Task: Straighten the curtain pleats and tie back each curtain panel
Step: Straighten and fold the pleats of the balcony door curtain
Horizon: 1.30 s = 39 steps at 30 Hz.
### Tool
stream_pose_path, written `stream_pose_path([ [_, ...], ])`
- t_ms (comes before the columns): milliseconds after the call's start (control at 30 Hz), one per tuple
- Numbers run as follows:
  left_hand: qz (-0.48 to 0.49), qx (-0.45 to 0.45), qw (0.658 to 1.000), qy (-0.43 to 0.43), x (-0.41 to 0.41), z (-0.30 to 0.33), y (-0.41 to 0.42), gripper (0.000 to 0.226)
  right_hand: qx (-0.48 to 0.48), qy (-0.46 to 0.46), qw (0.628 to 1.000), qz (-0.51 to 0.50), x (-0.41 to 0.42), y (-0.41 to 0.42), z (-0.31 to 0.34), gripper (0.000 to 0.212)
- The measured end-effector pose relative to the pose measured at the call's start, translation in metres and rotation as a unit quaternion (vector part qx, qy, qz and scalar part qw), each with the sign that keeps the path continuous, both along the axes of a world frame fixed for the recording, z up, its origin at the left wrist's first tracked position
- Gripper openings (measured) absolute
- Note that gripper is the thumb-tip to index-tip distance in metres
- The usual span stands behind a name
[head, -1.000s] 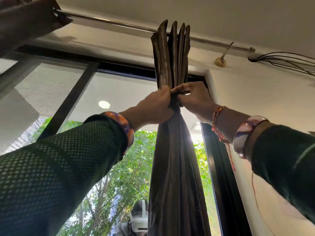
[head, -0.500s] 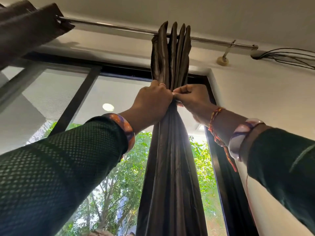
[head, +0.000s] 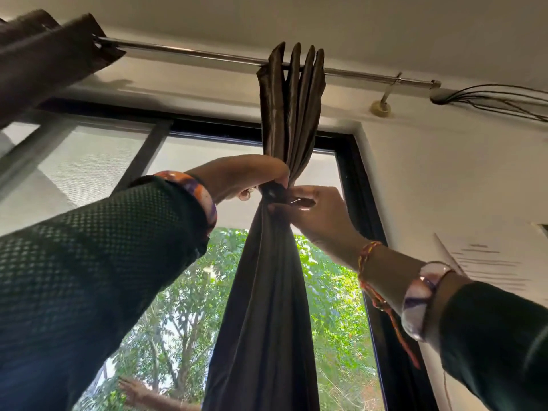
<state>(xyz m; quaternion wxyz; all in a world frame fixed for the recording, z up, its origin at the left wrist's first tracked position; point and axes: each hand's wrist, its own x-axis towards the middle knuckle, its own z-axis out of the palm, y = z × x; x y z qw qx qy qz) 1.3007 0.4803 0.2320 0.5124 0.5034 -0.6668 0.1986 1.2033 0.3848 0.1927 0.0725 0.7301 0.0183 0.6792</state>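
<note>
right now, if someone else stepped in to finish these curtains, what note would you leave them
Left hand: grips the gathered brown curtain panel at its pinched neck, below the curtain rod.
Right hand: pinches something dark at the same neck; whether it is a tie or the fabric itself cannot be told.
Done: this panel's pleats are bunched tight, standing in neat folds at the rod.
Left: no finished knot or tie shows yet, so secure this one. The second panel, at the rod's far left, hangs bunched and shows no tie; it still needs straightening and tying.
</note>
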Motion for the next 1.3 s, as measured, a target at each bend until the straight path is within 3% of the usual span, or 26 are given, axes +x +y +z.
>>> stream_pose_path([
  [133, -0.006, 0.007, 1.0, 0.003, -0.007, 0.0, 0.01, 0.027, -0.012, -0.068, 0.997, -0.027, 0.005, 0.007, 0.007, 0.022],
  [233, -0.009, 0.001, 0.999, 0.042, -0.011, 0.001, 0.019, 0.026, -0.094, -0.089, 0.987, -0.092, 0.003, 0.012, 0.015, 0.02],
  [333, -0.041, 0.002, 0.992, 0.123, -0.009, 0.005, 0.021, 0.023, -0.201, -0.006, 0.956, -0.214, -0.004, 0.019, 0.017, 0.043],
  [400, -0.077, 0.02, 0.981, 0.176, -0.006, 0.007, 0.021, 0.023, -0.23, 0.036, 0.926, -0.299, -0.01, 0.023, 0.021, 0.038],
  [500, -0.132, 0.053, 0.966, 0.214, -0.003, 0.007, 0.024, 0.023, -0.219, 0.06, 0.91, -0.347, -0.02, 0.027, 0.023, 0.03],
  [567, -0.177, 0.056, 0.957, 0.225, 0.0, 0.006, 0.027, 0.017, -0.178, 0.082, 0.919, -0.342, -0.029, 0.031, 0.021, 0.026],
  [833, -0.215, -0.07, 0.933, 0.281, 0.016, 0.009, 0.017, 0.01, -0.12, 0.101, 0.901, -0.403, -0.064, 0.045, 0.027, 0.028],
  [1000, -0.14, -0.119, 0.946, 0.268, 0.024, 0.017, 0.016, 0.014, -0.045, 0.149, 0.928, -0.339, -0.066, 0.043, 0.026, 0.029],
  [1100, -0.088, -0.093, 0.976, 0.178, 0.03, 0.018, 0.022, 0.009, 0.104, 0.246, 0.952, -0.149, -0.062, 0.042, 0.027, 0.021],
  [1200, -0.087, -0.004, 0.994, 0.072, 0.029, 0.019, 0.039, 0.007, 0.235, 0.201, 0.951, 0.003, -0.043, 0.038, 0.037, 0.06],
  [1267, -0.066, 0.019, 0.997, 0.039, 0.024, 0.023, 0.044, 0.014, 0.233, 0.135, 0.962, 0.056, -0.016, 0.033, 0.044, 0.084],
  [1300, -0.041, 0.018, 0.999, 0.028, 0.022, 0.024, 0.044, 0.016, 0.217, 0.101, 0.97, 0.034, 0.0, 0.028, 0.048, 0.095],
])
